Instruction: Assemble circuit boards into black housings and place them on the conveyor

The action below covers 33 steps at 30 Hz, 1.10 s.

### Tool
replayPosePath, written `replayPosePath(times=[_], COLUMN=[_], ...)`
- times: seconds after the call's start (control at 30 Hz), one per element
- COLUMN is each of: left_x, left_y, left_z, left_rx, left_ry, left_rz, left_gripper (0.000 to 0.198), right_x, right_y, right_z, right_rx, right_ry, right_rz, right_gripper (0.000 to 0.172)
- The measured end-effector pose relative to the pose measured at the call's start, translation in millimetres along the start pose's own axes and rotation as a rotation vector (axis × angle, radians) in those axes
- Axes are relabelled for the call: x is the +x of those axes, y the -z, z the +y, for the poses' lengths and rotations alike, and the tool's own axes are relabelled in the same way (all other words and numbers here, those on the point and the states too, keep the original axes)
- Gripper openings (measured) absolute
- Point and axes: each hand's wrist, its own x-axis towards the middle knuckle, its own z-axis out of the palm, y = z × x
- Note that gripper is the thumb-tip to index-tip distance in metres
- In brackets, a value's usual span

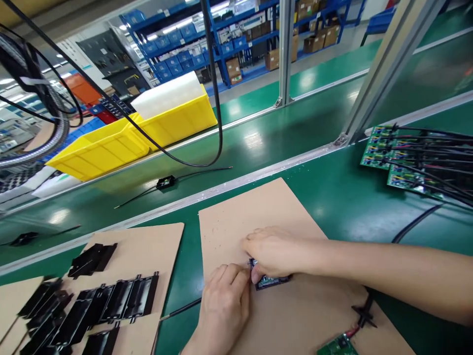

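R hand fingers curled, small board gripped beneath, long axis L-R; L hand fingertips touching L end, hold not discernible.

Cardboard sheet beyond the small board lies open; black housings crowd the left, wired boards the far right.

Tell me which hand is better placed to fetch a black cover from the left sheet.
Probably the left hand: it lies nearer the black covers, while the right hand grips the small board and would have to cross over.
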Motion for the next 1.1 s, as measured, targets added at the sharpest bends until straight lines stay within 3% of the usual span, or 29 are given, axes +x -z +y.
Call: replayPosePath(times=[0.13, 0.3, 0.43, 0.53, 0.67, 0.8, 0.97, 1.1], left_x=[0, 4, 7, 10, 16, 23, 25, 19], left_y=[-4.5, 13.1, 21.3, 9.8, -5.9, -0.1, 6.5, 0.2], left_z=[-3, -2, 11, 15, 5, -4, -3, 1], left_rx=[0.0, -0.001, -0.021, 0.029, 0.007, -0.079, -0.161, -0.144], left_ry=[-0.026, -0.076, -0.274, -0.415, -0.439, -0.465, -0.424, -0.391], left_rz=[-0.005, -0.014, -0.032, -0.08, -0.066, -0.126, -0.205, -0.158], left_gripper=[0.025, 0.028, 0.038, 0.038, 0.033, 0.029, 0.025, 0.033], right_x=[-3, -32, -54, -58, -56, -54, -53, -71], right_y=[-8, -13, -15, -21, -24, -20, -15, -8], right_z=[-4, 4, 9, 11, 12, 11, 12, 23], right_rx=[-0.03, -0.054, -0.012, 0.024, 0.047, 0.059, 0.083, 0.183], right_ry=[0.027, 0.075, 0.014, -0.028, -0.051, -0.056, -0.044, -0.022], right_rz=[0.089, 0.216, 0.249, 0.226, 0.223, 0.189, 0.148, 0.151], right_gripper=[0.005, 0.033, 0.059, 0.047, 0.04, 0.038, 0.039, 0.054])
